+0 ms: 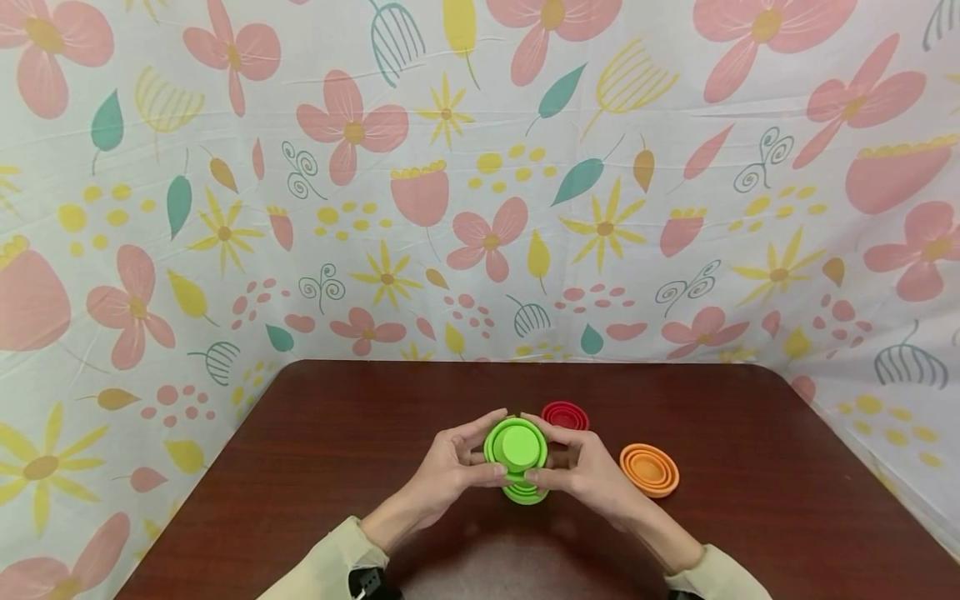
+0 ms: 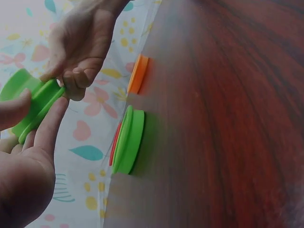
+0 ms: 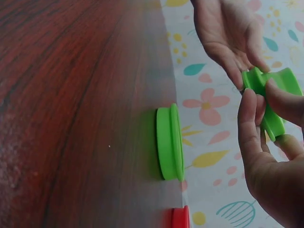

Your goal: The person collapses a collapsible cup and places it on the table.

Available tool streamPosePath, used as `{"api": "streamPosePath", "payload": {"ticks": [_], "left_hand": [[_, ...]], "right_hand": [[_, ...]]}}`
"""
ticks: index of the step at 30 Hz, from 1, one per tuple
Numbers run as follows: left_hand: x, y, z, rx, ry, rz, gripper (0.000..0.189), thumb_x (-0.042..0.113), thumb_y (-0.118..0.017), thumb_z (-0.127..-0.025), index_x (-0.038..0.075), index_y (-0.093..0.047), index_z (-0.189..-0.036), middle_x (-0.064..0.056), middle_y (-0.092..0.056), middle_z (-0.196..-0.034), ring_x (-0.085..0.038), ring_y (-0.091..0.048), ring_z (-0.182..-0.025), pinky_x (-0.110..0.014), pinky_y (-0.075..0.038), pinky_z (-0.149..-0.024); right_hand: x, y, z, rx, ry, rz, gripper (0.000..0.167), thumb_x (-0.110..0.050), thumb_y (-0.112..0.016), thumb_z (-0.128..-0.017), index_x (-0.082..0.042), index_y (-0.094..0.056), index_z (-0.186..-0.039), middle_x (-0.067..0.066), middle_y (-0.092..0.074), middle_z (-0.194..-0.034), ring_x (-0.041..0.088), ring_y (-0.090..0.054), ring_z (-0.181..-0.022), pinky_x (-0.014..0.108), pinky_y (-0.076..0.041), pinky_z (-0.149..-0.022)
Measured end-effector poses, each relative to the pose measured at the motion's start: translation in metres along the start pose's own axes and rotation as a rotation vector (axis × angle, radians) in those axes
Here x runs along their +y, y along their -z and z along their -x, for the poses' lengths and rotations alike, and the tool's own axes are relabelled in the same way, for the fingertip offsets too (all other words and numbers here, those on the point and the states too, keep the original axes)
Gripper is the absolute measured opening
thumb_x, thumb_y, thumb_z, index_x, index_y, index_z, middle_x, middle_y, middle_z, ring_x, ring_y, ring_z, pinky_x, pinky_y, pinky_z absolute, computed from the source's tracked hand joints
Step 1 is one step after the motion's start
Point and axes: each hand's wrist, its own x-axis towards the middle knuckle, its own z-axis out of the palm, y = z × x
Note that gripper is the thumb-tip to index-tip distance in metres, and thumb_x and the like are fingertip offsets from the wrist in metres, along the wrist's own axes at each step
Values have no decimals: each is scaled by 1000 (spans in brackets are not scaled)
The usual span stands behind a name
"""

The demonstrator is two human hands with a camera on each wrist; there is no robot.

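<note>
A green collapsible cup [image 1: 519, 447] is up off the table, its small round base facing the head camera. My left hand [image 1: 447, 467] pinches its left rim between thumb and fingers. On the opposite rim, my right hand [image 1: 587, 473] does the same. From the side, the left wrist view shows the held cup [image 2: 40, 102] tilted, its middle partly pushed out beyond a wide rim. Below the hands, a second green collapsible cup [image 3: 167, 142] lies flat on the table; the held cup hides part of it from the head camera.
A red collapsed cup [image 1: 565, 415] lies behind the right hand, partly covered by it. Farther right is an orange collapsed cup [image 1: 650, 471]. The dark wooden table [image 1: 360, 408] ends against a flower-printed cloth [image 1: 487, 242].
</note>
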Motion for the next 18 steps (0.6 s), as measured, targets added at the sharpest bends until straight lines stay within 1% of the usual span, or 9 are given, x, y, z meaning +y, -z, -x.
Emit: {"api": "streamPosePath", "payload": {"ticks": [4, 8, 10, 12, 15, 18], "left_hand": [[-1, 2, 0, 1, -5, -24, 72, -11, -67, -97, -2, -37, -161, -20, -54, -152, -28, -68, -122, -43, -60, -95], [-2, 3, 1, 3, -14, -39, 72, -11, -68, -96, -3, -37, -161, -20, -56, -151, -26, -68, -121, -41, -60, -94], [-2, 3, 1, 2, -22, -45, 72, -10, -69, -96, -2, -38, -160, -19, -56, -151, -26, -68, -121, -40, -60, -94], [-2, 3, 1, 1, -30, -55, 71, -9, -70, -96, -1, -40, -160, -18, -56, -151, -25, -68, -122, -39, -61, -94], [-2, 3, 1, 5, -30, -64, 70, -6, -72, -96, 2, -44, -159, -17, -58, -150, -24, -67, -122, -39, -61, -93], [-1, 3, 1, 12, -24, -75, 67, -4, -74, -96, 6, -49, -158, -18, -58, -148, -25, -66, -123, -39, -61, -93]], "right_hand": [[0, 1, 1, -13, 15, 4, 72, -1, -76, -94, -3, -45, -159, 23, -62, -137, 37, -72, -95, 52, -65, -75], [-1, 2, 1, -22, 18, 6, 70, -2, -75, -96, -2, -44, -159, 23, -62, -137, 37, -70, -94, 51, -65, -74], [-2, 3, 1, -24, 19, 1, 68, -3, -74, -97, -2, -44, -159, 22, -62, -137, 37, -69, -95, 50, -65, -74], [-3, 4, 2, -27, 16, -10, 67, -4, -72, -98, -2, -44, -159, 21, -62, -137, 36, -68, -92, 46, -65, -73], [-3, 6, 4, -49, 16, -36, 66, -4, -70, -100, -2, -41, -160, 21, -63, -135, 33, -67, -84, 40, -64, -70], [-2, 8, 5, -82, 20, -68, 64, -3, -66, -103, -3, -40, -161, 21, -65, -133, 33, -65, -77, 41, -64, -66]]}}
